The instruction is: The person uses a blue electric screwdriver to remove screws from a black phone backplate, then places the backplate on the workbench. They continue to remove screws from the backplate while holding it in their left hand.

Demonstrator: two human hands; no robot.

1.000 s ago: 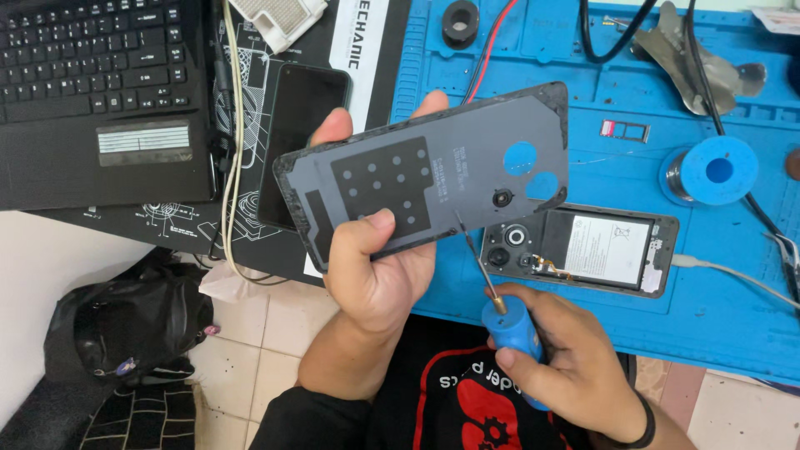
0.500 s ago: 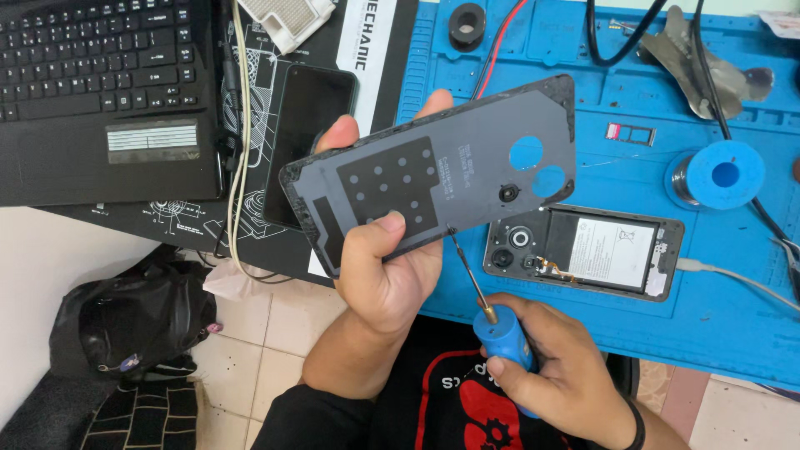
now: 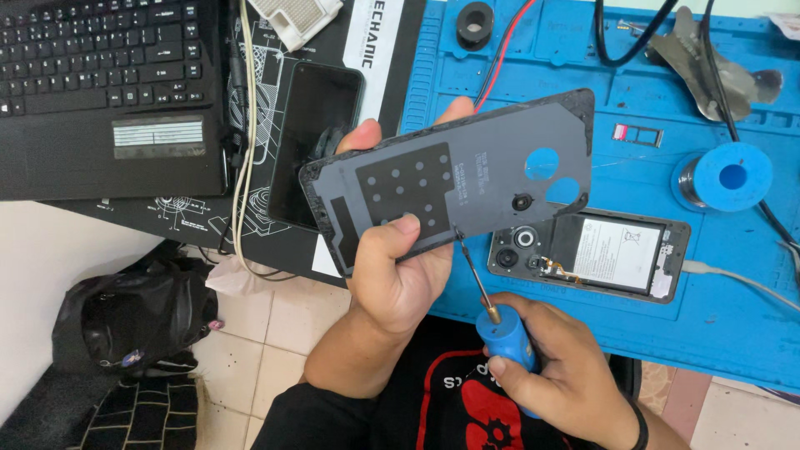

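My left hand grips a grey phone back cover, inner side up, held tilted above the table edge. The cover has round camera cutouts and a black patch with dots. My right hand holds a blue-handled screwdriver; its thin tip touches the cover's lower edge near my left thumb. Behind the cover, an opened phone lies on the blue work mat, its battery and camera lenses exposed.
A black laptop sits at upper left. Another dark phone lies on a black printed mat. A blue solder spool, cables and a small tray part rest on the blue mat. A black bag lies on the tiled floor.
The screwdriver tip has shifted left along the cover's lower edge, toward my left thumb. The cover stays held in the same hand.
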